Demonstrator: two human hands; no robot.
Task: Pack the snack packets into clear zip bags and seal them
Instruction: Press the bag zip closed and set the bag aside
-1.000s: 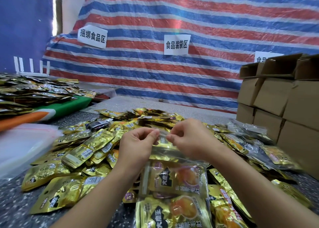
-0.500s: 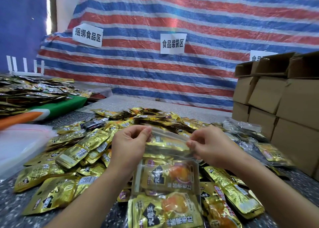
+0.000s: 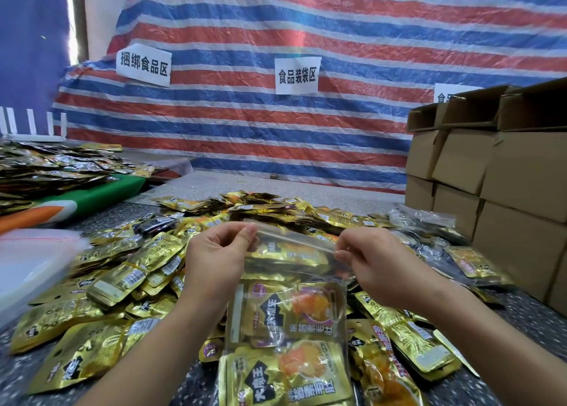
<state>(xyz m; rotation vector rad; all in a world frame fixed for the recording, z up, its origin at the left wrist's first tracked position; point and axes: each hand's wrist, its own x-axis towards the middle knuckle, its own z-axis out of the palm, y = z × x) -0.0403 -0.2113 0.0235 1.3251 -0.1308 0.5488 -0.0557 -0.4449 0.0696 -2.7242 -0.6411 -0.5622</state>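
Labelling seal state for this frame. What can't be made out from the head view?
- Clear zip bag: whether its strip is closed; glare and the grip of the left hand and right hand hide both ends.
- Third white paper sign: text cut off by brown cardboard boxes.
- White translucent stack at the left edge: blurred, cropped.
- Gold snack packets: small print unreadable.

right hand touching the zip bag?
Touching. Head view: right hand pinches the zip bag at its top right corner.
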